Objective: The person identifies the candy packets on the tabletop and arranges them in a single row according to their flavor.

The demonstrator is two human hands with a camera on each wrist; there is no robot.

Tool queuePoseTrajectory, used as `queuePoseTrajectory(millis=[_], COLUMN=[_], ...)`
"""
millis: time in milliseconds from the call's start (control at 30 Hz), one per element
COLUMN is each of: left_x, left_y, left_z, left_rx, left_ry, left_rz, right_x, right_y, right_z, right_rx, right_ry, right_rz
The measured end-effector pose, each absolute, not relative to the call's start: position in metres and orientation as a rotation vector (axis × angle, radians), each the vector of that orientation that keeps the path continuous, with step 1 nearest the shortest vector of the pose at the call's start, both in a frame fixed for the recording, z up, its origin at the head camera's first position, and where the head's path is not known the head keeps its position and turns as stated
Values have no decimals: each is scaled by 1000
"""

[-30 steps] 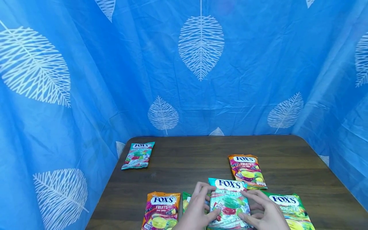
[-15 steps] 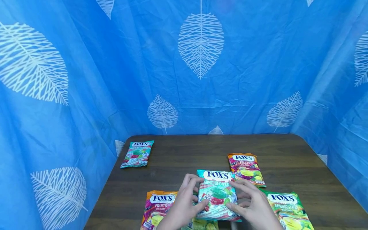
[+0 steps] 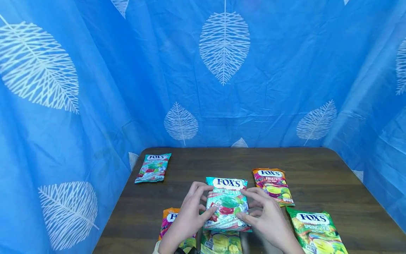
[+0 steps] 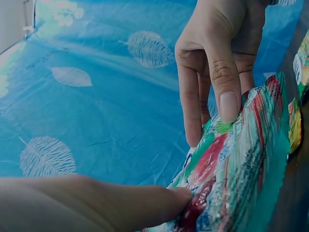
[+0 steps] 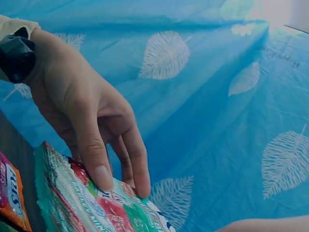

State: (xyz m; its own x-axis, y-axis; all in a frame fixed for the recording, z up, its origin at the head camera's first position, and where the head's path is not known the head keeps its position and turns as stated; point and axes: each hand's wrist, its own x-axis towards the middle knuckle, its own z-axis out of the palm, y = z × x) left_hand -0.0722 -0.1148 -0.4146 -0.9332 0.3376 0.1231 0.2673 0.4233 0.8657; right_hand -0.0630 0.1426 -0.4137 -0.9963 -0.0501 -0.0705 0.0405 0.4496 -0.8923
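Note:
A teal Mint Blossom candy bag (image 3: 227, 204) is held between both hands above the front middle of the table. My left hand (image 3: 191, 206) grips its left side, thumb on the printed face. On the opposite side my right hand (image 3: 264, 211) grips it the same way, thumb low on the front. In the left wrist view the bag (image 4: 227, 164) tilts, its bottom seam toward the table. The right wrist view shows the left thumb pressing the bag (image 5: 96, 208). Under the held bag lies a green candy bag (image 3: 221, 243), its upper part hidden.
An orange Fruits bag (image 3: 167, 220) lies partly behind the left forearm. Another Fruits bag (image 3: 273, 187) is beyond the right hand, and a green Spring Tea bag (image 3: 317, 231) lies at right. A second Mint Blossom bag (image 3: 153, 168) rests at the wooden table's (image 3: 209, 162) far left corner. Blue curtains (image 3: 269, 70) enclose the table.
Both hands have carried the Mint Blossom bag leftward and farther from the person. More of the green bag beneath now shows, while the left forearm covers more of the near Fruits bag.

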Motion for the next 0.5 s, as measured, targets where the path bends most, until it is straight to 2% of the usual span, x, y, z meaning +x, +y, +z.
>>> queuePoseTrajectory(millis=[500], left_x=[-104], left_y=[-149], left_z=[-403], left_rx=[591], left_ry=[2785], left_rz=[1513], right_x=[-104], right_y=[109], right_z=[-403], right_rx=[-308], right_ry=[2658], right_rz=[-1662])
